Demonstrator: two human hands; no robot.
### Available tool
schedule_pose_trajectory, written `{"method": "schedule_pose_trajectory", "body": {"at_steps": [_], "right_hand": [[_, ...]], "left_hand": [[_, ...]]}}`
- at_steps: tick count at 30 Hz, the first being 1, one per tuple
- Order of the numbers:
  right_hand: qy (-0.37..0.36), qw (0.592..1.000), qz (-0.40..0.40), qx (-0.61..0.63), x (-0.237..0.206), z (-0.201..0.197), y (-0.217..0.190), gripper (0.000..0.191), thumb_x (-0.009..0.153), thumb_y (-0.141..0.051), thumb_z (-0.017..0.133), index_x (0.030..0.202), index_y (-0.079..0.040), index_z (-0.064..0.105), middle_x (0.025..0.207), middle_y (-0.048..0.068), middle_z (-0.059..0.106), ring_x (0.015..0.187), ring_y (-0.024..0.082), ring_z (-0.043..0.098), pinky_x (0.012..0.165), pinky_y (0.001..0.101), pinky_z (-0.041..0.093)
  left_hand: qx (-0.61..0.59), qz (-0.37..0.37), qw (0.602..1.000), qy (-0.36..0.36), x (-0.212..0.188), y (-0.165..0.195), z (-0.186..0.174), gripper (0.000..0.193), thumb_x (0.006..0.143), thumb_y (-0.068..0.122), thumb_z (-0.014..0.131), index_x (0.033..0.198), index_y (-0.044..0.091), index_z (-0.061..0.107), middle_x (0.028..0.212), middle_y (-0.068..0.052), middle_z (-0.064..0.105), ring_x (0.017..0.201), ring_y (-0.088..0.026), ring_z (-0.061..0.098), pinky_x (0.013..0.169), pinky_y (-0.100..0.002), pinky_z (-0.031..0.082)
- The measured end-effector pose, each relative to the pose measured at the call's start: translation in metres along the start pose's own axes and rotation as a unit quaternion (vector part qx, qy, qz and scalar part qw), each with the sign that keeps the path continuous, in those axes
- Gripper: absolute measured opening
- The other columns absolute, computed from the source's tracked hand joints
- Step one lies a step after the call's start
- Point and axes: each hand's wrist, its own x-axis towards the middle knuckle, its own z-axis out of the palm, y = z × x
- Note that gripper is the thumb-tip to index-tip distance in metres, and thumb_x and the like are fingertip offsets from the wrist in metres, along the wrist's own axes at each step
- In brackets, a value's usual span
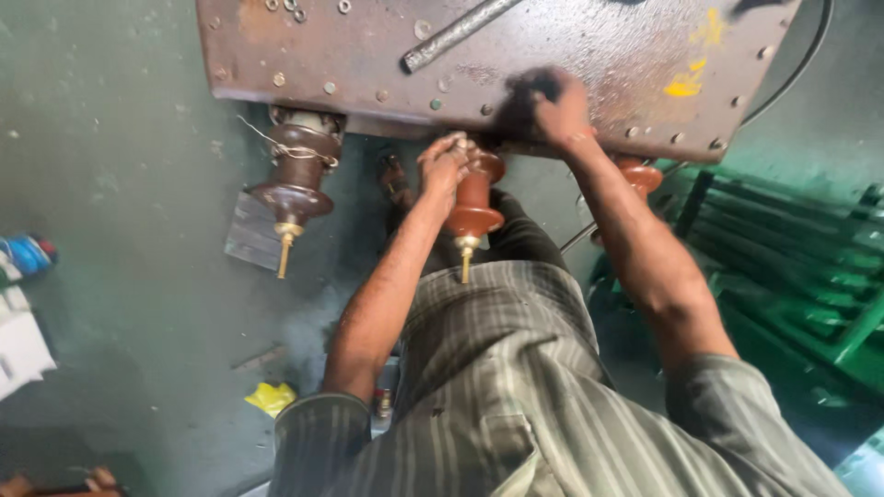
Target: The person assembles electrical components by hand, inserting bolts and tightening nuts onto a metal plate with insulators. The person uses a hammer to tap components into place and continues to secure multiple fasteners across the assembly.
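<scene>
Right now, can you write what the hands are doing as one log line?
left hand: grips middle brown insulator | right hand: pressed on rusty metal plate

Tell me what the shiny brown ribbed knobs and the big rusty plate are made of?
The brown ribbed knob under the left hand looks like glazed ceramic: smooth, glossy, with flared skirts. Its brass-coloured tip pin seems metal. The big flat plate, where the right hand rests, looks like steel: dull grey-brown, rust-patched, edged with bolts. The second brown knob looks alike.
</scene>
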Motion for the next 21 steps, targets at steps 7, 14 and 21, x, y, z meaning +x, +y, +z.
{"method": "schedule_pose_trajectory", "body": {"at_steps": [7, 14, 21], "right_hand": [[-0.107, 0.909, -0.271, -0.298, 0.066, -0.043, 0.007, 0.020, 0.098, -0.003, 0.072, 0.116, -0.010, 0.074, 0.107, 0.015, 0.071, 0.082, 0.035, 0.070, 0.069, 0.0439, 0.057], [-0.038, 0.923, -0.333, -0.187, 0.072, -0.055, 0.007, 0.024, 0.094, 0.001, 0.078, 0.115, -0.009, 0.073, 0.124, 0.016, 0.061, 0.098, 0.035, 0.071, 0.080, 0.0405, 0.061], [0.025, 0.933, -0.281, -0.222, 0.042, -0.072, -0.001, 0.036, 0.092, 0.005, 0.069, 0.126, -0.007, 0.069, 0.134, 0.020, 0.053, 0.114, 0.037, 0.066, 0.095, 0.0393, 0.061]], "left_hand": [[-0.101, 0.067, 0.987, 0.106, 0.003, -0.035, 0.042, 0.019, 0.095, -0.001, 0.062, 0.113, -0.007, 0.066, 0.097, -0.017, 0.072, 0.084, -0.027, 0.076, 0.075, -0.039, 0.069], [-0.157, 0.113, 0.966, 0.171, 0.006, -0.036, 0.062, 0.013, 0.094, -0.006, 0.062, 0.107, -0.009, 0.065, 0.093, -0.016, 0.069, 0.077, -0.026, 0.073, 0.070, -0.038, 0.066], [-0.153, 0.019, 0.974, 0.168, -0.007, -0.018, 0.061, 0.013, 0.093, -0.008, 0.061, 0.103, -0.008, 0.069, 0.092, -0.015, 0.071, 0.076, -0.024, 0.073, 0.069, -0.032, 0.064]]}}
